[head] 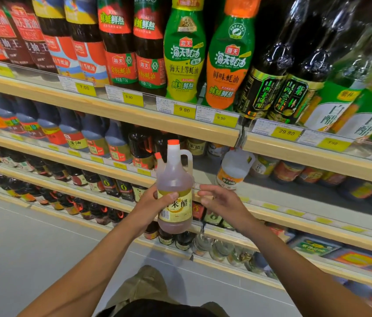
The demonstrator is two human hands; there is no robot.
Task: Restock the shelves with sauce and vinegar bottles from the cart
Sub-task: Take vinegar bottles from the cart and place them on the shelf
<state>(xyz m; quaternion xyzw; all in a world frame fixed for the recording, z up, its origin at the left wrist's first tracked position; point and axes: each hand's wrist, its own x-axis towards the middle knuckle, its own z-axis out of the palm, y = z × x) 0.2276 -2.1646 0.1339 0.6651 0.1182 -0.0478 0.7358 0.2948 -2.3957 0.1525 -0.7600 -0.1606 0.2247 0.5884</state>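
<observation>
Amber liquid in a handled plastic vinegar bottle (174, 179), orange cap on top, held upright in mid-air before a supermarket shelf unit, about level with the second shelf (272, 193) in view. Clasped round its lower half by the left hand (149, 202), thumb laid across the yellow label, fingers curled out of sight behind. Just to the right and apart from the plastic, the right hand (220, 201), holding nothing, fingers spread and loosely bent toward the bottle. Behind them, a bare grey stretch of that shelf, with one pale jug (234, 170) with an orange label standing alone on it and a row of darker jars farther right. Overhead on the top shelf, green and orange oyster sauce bottles (185, 56) side by side, then plastic-wrapped dark vinegar bottles (269, 88) and white-labelled ones at the far right. Yellow price tags (184, 110) along the pale wooden shelf edges, among them 9.80 and 29.80. Below, grey floor (43, 248) and both bare forearms reaching up from the lower edge
</observation>
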